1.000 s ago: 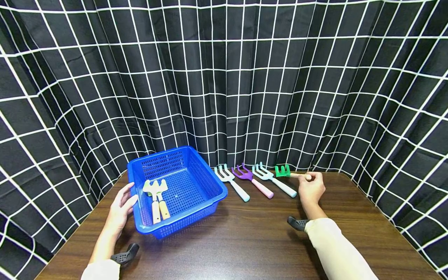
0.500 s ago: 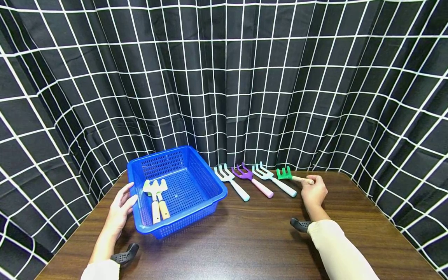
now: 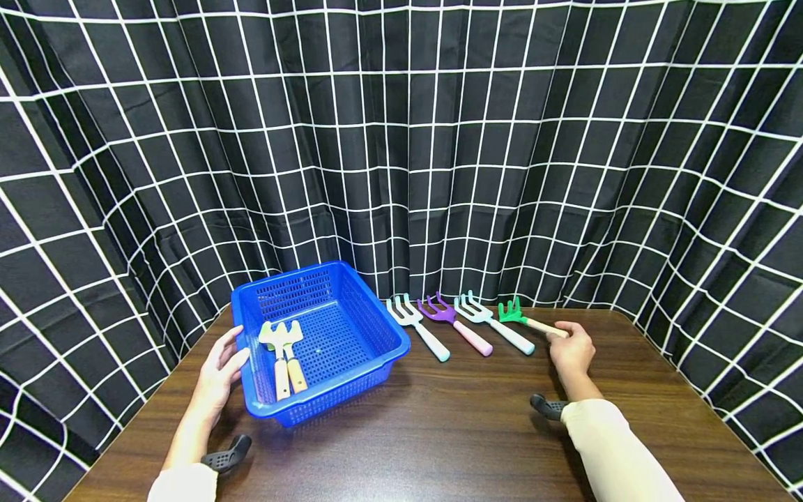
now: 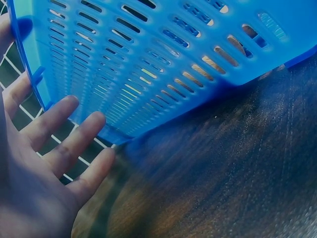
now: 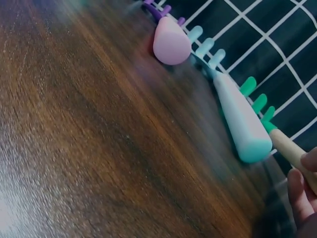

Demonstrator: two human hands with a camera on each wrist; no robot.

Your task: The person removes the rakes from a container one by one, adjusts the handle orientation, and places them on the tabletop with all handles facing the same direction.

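Note:
My left hand [image 3: 217,373] rests against the left rim of a blue perforated plastic basket [image 3: 370,369], its fingers loosely spread; in the left wrist view three fingers lie outside the basket wall. Inside are two small pale-green hand tools [image 3: 280,339] with wooden handles, side by side. At the far right, my right hand [image 3: 572,351] pinches the end of the wooden handle of a small green hand rake [image 3: 516,314]. The right wrist view shows thumb and finger on that handle [image 5: 290,148]. The rake's tines point left and stand up, near the curtain.
Left of the rake lie a light-blue hand fork [image 3: 502,330], a purple fork with a pink handle [image 3: 464,333] and a white-and-mint fork [image 3: 423,335] in a row. Behind the brown wooden table [image 3: 439,432] hangs a black grid curtain [image 3: 401,153].
The right hand has moved slightly right and toward the front, turning the green rake so its handle slants down to the right. The left hand and basket stay put.

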